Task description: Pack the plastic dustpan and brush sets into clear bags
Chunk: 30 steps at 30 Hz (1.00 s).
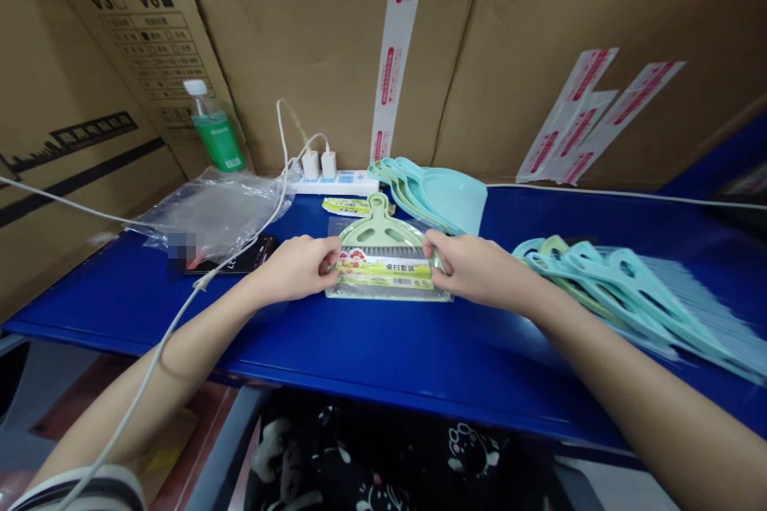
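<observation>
Both hands at mid-table, working one item. Left hand (298, 267) pinches the left edge of a bagged brush-and-dustpan set (383, 259); right hand (471, 270) pinches its right edge, fingers curled over the clear wrapper. The set lies flat on the blue table (383, 343), pale green handle pointing away from the person, a yellow-green label card across its front. Just behind it, a stack of mint dustpans (440, 196) leans toward the cardboard boxes (323, 56) that wall the far side. Small loose label (346, 207) lies between the set and a white power strip (335, 182), which carries two white chargers (319, 164). A white cable (180, 311) runs from a charger down across the left forearm. To the left: a pile of clear plastic bags (209, 211), a dark phone (240, 257) beside it, and a bottle of green liquid (214, 128) standing against the boxes. To the right, touching the right forearm, a fanned row of mint and green hand brushes (623, 291), bristles pointing right.
</observation>
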Motion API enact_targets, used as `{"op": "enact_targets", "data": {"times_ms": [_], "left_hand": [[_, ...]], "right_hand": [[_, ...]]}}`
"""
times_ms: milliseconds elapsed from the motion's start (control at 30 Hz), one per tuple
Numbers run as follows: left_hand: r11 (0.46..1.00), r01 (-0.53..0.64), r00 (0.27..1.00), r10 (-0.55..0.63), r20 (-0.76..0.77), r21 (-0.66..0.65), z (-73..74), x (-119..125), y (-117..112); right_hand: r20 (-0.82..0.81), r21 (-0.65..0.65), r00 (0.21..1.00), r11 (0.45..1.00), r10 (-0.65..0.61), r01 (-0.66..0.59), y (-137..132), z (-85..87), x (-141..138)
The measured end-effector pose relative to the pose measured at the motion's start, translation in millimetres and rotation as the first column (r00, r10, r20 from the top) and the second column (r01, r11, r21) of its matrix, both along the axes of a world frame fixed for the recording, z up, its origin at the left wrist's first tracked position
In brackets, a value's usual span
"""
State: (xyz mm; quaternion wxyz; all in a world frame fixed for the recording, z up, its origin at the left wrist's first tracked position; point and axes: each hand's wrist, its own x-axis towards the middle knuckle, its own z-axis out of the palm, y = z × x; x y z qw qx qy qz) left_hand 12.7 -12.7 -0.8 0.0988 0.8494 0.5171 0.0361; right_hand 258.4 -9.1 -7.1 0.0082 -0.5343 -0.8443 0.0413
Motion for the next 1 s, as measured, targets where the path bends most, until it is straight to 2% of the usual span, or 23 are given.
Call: {"op": "enact_targets", "data": {"times_ms": [333,567,1000], "left_hand": [[0.996,-0.072,0.996,0.074,-0.043,0.047,0.7,2.5,-0.3],[0.992,-0.078,0.994,0.085,-0.066,0.101,0.4,2.1,1.3],[0.990,-0.072,0.988,0.087,-0.129,0.121,2.6,3.0,-1.4]], "right_hand": [[-0.073,0.018,0.997,0.999,-0.025,0.026,1.5,-3.2,0.5],[-0.118,0.047,0.993,0.999,-0.011,0.017,2.5,-5.3,0.6],[-0.126,-0.014,0.992,1.000,0.003,-0.005,4.0,-5.6,0.8]]}}
